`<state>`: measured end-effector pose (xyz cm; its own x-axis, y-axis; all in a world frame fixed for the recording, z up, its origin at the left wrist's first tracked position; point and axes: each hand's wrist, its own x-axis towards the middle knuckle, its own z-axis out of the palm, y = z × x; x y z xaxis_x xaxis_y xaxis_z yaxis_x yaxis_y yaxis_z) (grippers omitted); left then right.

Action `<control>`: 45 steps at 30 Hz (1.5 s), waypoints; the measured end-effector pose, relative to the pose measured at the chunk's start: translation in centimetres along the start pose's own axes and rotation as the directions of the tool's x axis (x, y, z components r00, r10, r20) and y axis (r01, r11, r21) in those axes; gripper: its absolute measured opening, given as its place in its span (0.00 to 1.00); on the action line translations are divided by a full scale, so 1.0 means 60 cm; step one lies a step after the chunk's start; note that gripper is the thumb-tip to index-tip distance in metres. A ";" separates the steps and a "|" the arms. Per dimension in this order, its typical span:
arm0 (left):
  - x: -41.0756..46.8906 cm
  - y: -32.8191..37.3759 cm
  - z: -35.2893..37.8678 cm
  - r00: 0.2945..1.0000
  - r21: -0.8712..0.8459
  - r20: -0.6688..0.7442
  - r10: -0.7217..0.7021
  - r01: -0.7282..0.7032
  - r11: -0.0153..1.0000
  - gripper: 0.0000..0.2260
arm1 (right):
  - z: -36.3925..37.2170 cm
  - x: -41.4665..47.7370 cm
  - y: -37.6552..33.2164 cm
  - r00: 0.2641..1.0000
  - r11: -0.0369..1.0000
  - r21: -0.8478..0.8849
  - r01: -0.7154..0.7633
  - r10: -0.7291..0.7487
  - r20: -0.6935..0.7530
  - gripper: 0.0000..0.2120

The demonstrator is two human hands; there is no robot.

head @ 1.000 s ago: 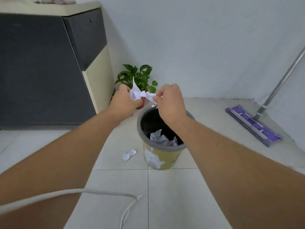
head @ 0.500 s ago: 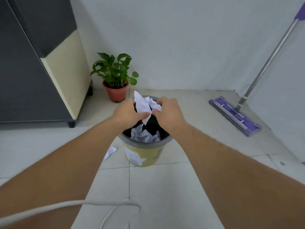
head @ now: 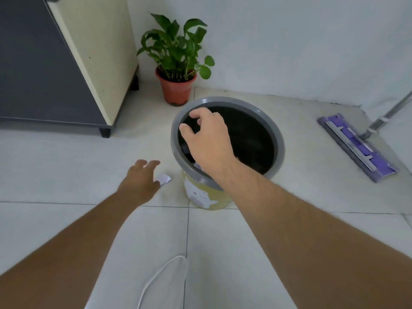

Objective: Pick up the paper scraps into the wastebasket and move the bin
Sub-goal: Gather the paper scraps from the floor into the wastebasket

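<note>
While the tiled floor [head: 66, 166] carries everything in view, the largest thing on it is the dark cabinet [head: 44, 63] with its cream side panel, which is set against the wall at the upper left, clear of the work. Next in size, the wastebasket [head: 276, 130] is stood upright near the middle of the floor, its grey rim turned up to the camera so that scraps can be dropped straight down into its black-lined mouth; some pale paper is glimpsed inside near the front wall. A purple flat mop [head: 356, 148] is laid well apart to the right, its handle leaned toward the wall, and a potted plant [head: 176, 52] is kept just behind the bin in the corner. A white cable [head: 160, 275] is trailed across the near tiles.

The right hand [head: 209, 139] is held over the bin's opening with fingers loosely spread and nothing seen in them, which is judged to be a release posture over the mouth. The left hand [head: 140, 181] is lowered to the floor just left of the bin, fingers open and reaching, not yet closed on anything. The smallest thing, a white paper scrap [head: 164, 178], is lying on the tile between that hand's fingertips and the bin's base, so a short pinch is judged to be called for. The bin's move is not yet begun.
</note>
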<state>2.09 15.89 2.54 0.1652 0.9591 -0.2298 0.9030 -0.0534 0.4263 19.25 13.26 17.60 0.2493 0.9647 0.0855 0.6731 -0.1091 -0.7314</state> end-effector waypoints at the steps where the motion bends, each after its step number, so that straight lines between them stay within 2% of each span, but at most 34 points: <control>1: 0.000 -0.005 0.026 0.997 0.080 0.068 0.025 -0.030 0.996 0.30 | 0.000 0.002 0.006 1.000 1.000 0.017 -0.006 0.006 -0.008 0.18; 5: 0.009 -0.017 0.102 0.969 0.271 0.244 0.029 -0.097 0.958 0.36 | -0.019 0.008 0.041 0.999 0.999 0.032 -0.023 0.024 -0.028 0.17; 7: 0.014 -0.025 0.119 0.967 0.329 0.246 0.058 -0.140 0.934 0.34 | -0.033 0.008 0.055 0.999 0.998 0.049 -0.045 0.046 -0.029 0.16; 10: 0.015 -0.041 0.132 0.978 0.429 0.173 0.113 -0.178 0.886 0.31 | -0.051 0.012 0.070 0.995 0.995 0.058 -0.082 0.085 -0.057 0.15; 14: 0.011 -0.077 0.124 0.995 0.175 0.090 0.030 -0.046 0.983 0.14 | -0.055 0.014 0.074 0.990 0.993 0.067 -0.097 0.103 -0.092 0.14; 17: 0.004 -0.119 0.078 0.997 0.094 0.082 0.010 -0.017 0.995 0.06 | -0.050 0.013 0.074 0.992 0.994 0.058 -0.091 0.096 -0.086 0.14; 21: -0.013 -0.132 -0.026 1.000 -0.006 0.008 -0.002 0.002 1.000 0.05 | -0.054 0.016 0.073 0.990 0.996 0.018 -0.093 0.094 -0.101 0.15; 24: -0.008 -0.082 -0.110 0.996 -0.156 -0.076 -0.037 0.025 0.987 0.07 | -0.063 0.013 0.067 0.987 0.994 0.011 -0.111 0.111 -0.120 0.15; 26: -0.007 -0.021 -0.163 0.993 -0.351 -0.095 -0.064 0.027 0.936 0.09 | -0.073 0.008 0.061 0.981 0.991 0.035 -0.132 0.136 -0.137 0.15; 29: -0.020 0.090 -0.223 0.989 -0.539 -0.146 0.026 -0.101 0.836 0.09 | -0.097 -0.002 0.052 0.970 0.984 0.060 -0.165 0.173 -0.169 0.15; 33: -0.049 0.221 -0.255 0.966 -0.538 -0.183 0.183 -0.254 0.804 0.10 | -0.146 -0.018 0.037 0.966 0.983 0.033 -0.183 0.185 -0.182 0.15; 37: -0.064 0.285 -0.249 0.957 -0.518 -0.161 0.243 -0.291 0.805 0.11 | -0.199 -0.024 0.024 0.965 0.985 0.031 -0.168 0.171 -0.198 0.16; 42: -0.068 0.307 -0.236 0.952 -0.471 -0.149 0.267 -0.306 0.827 0.14 | -0.236 -0.036 0.029 0.962 0.987 0.015 -0.158 0.157 -0.224 0.16; 45: -0.063 0.308 -0.232 0.951 -0.426 -0.093 0.294 -0.305 0.852 0.25 | -0.236 -0.041 0.038 0.961 0.986 0.005 -0.169 0.166 -0.220 0.16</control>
<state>12.63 15.15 23.46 0.3856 0.9226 -0.0123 0.5498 -0.2190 0.8061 30.05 7.22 25.31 0.5040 0.8567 0.1096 0.6182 -0.2692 -0.7385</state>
